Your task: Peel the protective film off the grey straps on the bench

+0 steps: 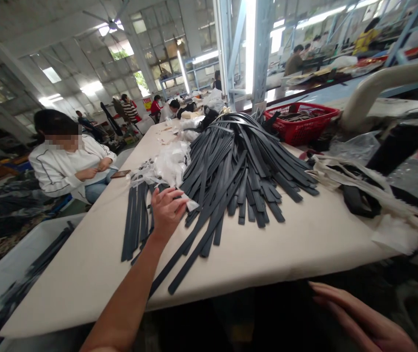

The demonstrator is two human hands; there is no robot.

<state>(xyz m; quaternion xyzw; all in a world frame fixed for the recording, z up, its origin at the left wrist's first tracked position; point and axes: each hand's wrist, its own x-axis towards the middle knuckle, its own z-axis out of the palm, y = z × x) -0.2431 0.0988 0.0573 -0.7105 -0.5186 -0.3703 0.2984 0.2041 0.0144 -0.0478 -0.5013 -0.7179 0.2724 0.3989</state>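
My left hand reaches over the table between two groups of dark grey straps. Its fingers are closed on a small white scrap, thin like paper or plastic film. Just to the right, a large fanned heap of flat dark grey straps spreads toward me, a few ends lying near the front edge. Left of the hand lies a smaller row of similar straps, partly behind the wrist. Crumpled white plastic sits beyond my fingers. My right hand is low at the right, below the table edge, fingers stretched out and holding nothing visible.
The table has a pale cover. A red basket stands behind the heap, and cloth bags lie at the right. A white bin with dark strips is at the left. A person in white sits across the table's left side.
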